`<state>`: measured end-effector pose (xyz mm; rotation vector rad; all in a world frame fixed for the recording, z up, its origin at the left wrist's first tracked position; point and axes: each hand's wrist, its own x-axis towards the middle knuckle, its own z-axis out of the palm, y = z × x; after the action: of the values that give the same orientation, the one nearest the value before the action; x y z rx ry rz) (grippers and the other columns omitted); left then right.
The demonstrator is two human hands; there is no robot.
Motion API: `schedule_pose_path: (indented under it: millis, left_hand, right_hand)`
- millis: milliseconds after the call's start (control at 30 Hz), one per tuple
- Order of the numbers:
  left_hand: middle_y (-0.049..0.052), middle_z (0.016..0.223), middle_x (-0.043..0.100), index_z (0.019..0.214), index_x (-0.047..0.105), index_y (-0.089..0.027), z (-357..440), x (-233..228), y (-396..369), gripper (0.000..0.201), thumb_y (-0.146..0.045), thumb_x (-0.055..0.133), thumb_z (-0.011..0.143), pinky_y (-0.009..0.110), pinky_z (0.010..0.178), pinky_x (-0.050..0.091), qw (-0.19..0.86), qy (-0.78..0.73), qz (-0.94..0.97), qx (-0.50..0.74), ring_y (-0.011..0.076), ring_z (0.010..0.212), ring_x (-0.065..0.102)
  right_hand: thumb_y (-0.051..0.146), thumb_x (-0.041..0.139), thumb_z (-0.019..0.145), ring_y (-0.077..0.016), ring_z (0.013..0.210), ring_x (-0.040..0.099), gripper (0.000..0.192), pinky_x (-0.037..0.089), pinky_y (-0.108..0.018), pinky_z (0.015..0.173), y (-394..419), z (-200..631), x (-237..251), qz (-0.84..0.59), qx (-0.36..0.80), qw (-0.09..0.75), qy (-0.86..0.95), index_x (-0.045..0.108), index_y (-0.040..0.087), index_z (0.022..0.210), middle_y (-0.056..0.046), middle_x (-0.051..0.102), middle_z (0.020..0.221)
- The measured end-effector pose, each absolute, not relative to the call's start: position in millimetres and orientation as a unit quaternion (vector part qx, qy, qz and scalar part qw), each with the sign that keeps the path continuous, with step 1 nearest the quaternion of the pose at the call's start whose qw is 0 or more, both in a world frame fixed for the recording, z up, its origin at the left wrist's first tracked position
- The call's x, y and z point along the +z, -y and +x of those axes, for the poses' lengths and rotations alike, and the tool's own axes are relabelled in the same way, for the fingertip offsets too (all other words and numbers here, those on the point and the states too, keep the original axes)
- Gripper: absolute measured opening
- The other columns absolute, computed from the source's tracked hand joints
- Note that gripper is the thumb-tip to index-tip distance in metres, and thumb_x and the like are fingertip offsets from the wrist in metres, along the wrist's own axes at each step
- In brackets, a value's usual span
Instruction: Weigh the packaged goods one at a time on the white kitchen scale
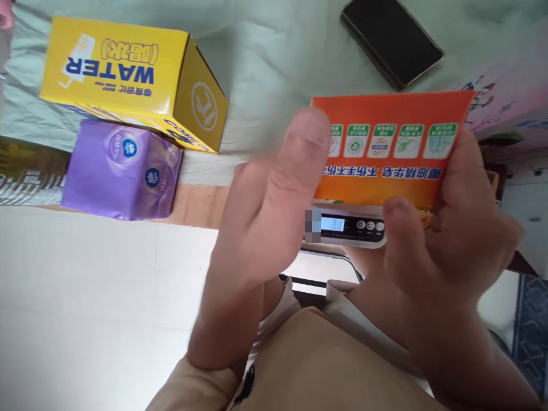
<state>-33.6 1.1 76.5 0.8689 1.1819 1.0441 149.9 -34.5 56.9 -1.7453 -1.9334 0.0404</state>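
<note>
We see the right hand w/ its fingers wrapped round the right end of an orange box, thumb lying across the near face, so it's clamped on the box. The box is upright-ish, long side running left-right, printed face toward us w/ a row of green-and-white icons and upside-down white lettering. It hangs right over a small digital scale; we can't tell if the box's bottom edge rests on the scale or sits just above it. The scale's lit display shows digits, blurred.

The left hand is spread open, fingers straight and together, palm facing right toward the box's left end. It's motion-blurred; fingertips are near the box's upper left corner, maybe touching, can't tell. It holds nothing. Both forearms come up from the near edge, sleeves beige.

Far left, a yellow carton marked WATER sits on a pale green cloth, and a purple tissue pack lies just in front of it, touching. A black phone lies face-down-ish at the far right on the same cloth, well apart from the box. Near left is a white table.
</note>
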Motion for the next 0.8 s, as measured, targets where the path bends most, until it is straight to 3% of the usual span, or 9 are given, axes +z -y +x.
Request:
schedule_pose_path:
  millis: [200,300,433,633,733,800]
  left_hand:
    - [0.003,0.098,0.080,0.101,0.076,-0.022,-19,64,-15,0.075,-0.091,0.046,0.094,0.042,0.101,0.071,0.640,-0.478,0.453,0.396,0.0346,0.134,0.074]
    - [0.004,0.093,0.077,0.096,0.076,-0.024,-15,65,-19,0.075,-0.093,0.045,0.094,0.044,0.095,0.072,0.615,-0.516,0.451,0.390,0.0359,0.131,0.075]
    - [0.007,0.097,0.076,0.097,0.078,-0.025,-10,68,-22,0.076,-0.093,0.044,0.095,0.045,0.100,0.072,0.612,-0.531,0.444,0.382,0.0333,0.127,0.076]
    - [0.006,0.101,0.078,0.105,0.080,-0.022,-6,67,-18,0.072,-0.083,0.042,0.102,0.049,0.108,0.067,0.604,-0.528,0.450,0.392,0.0358,0.129,0.074]
    - [0.007,0.107,0.080,0.108,0.082,-0.021,-6,63,-17,0.064,-0.067,0.038,0.110,0.047,0.110,0.064,0.612,-0.532,0.438,0.388,0.0331,0.128,0.074]
    - [0.008,0.109,0.081,0.106,0.082,-0.020,-6,57,-18,0.055,-0.057,0.041,0.111,0.041,0.101,0.065,0.567,-0.567,0.411,0.433,0.0291,0.122,0.076]
  right_hand:
    - [0.058,0.040,0.100,-0.0369,0.117,0.077,0.068,0.065,-0.064,0.097,28,172,49,-0.664,0.077,0.301,0.680,0.057,0.026,0.157,-0.012,0.076,0.138]
    - [0.054,0.041,0.098,-0.0345,0.120,0.075,0.066,0.063,-0.060,0.104,24,176,48,-0.673,0.106,0.315,0.662,0.061,0.026,0.154,-0.010,0.077,0.137]
    - [0.051,0.044,0.098,-0.0296,0.113,0.076,0.063,0.063,-0.051,0.099,21,180,45,-0.669,0.134,0.336,0.650,0.062,0.028,0.154,-0.007,0.080,0.129]
    - [0.051,0.046,0.099,-0.0338,0.117,0.077,0.069,0.065,-0.057,0.100,19,183,38,-0.673,0.141,0.309,0.657,0.054,0.022,0.162,-0.013,0.077,0.135]
    - [0.047,0.047,0.100,-0.0341,0.133,0.072,0.070,0.061,-0.057,0.113,21,184,35,-0.658,0.168,0.311,0.665,0.048,0.021,0.165,-0.014,0.070,0.149]
    - [0.044,0.042,0.104,-0.0330,0.150,0.060,0.064,0.053,-0.057,0.125,23,194,33,-0.629,0.186,0.356,0.665,0.045,0.025,0.164,-0.012,0.059,0.160]
